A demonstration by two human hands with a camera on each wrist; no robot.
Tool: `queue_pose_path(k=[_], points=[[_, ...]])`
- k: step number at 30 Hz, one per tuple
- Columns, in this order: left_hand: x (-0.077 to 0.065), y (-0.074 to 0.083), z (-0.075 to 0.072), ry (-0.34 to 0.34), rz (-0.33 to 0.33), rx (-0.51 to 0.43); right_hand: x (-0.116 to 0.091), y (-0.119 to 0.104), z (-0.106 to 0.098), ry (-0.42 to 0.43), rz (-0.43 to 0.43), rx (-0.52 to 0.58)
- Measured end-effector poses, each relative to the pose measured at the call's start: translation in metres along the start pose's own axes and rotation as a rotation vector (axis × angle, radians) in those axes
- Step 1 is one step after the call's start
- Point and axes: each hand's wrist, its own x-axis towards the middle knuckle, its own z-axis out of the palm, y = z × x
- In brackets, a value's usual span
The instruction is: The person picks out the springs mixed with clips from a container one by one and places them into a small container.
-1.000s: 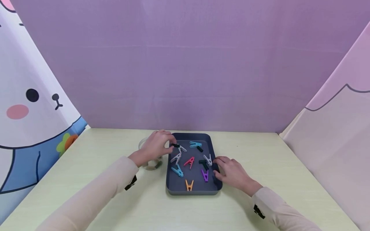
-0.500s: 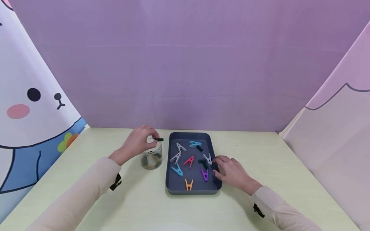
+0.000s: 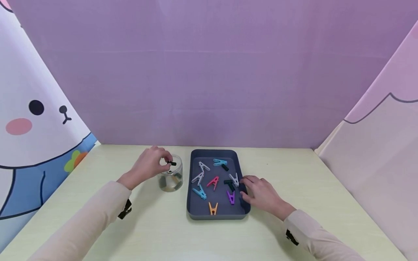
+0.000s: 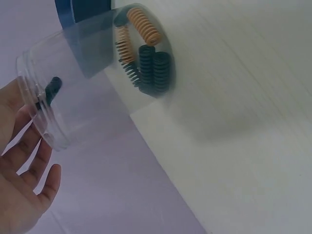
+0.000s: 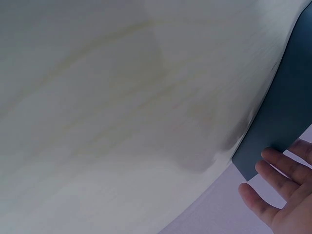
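My left hand point(image 3: 151, 162) pinches a dark green coil spring point(image 3: 171, 163) at the mouth of a clear jar point(image 3: 170, 181). In the left wrist view the held spring point(image 4: 51, 89) shows through the jar's wall just inside the rim, and several orange and dark springs point(image 4: 144, 27) lie at the bottom. My right hand point(image 3: 261, 194) rests with loosely extended fingers on the right rim of a dark grey tray point(image 3: 218, 217). In the tray are several clips, among them a red clip point(image 3: 213, 182) and a purple clip point(image 3: 231, 197), and dark springs point(image 3: 229, 183).
The jar stands on the pale table point(image 3: 147, 232) just left of the tray. More clips lie in the tray: an orange clip point(image 3: 213, 208), a blue clip point(image 3: 200, 192) and a white clip point(image 3: 197, 178). A purple cloth point(image 3: 209, 90) rises behind the table.
My left hand has moved left from over the tray to the jar's mouth, carrying the dark spring, and then lowered slightly. My right hand has stayed at the tray's rim.
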Motion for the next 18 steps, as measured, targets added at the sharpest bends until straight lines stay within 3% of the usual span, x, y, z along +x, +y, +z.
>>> queue_pose_path(k=[18], points=[[0.0038, -0.0015, 0.0046, -0.067, -0.025, 0.045, 0.0010, -0.0004, 0.0000, -0.023, 0.023, 0.004]])
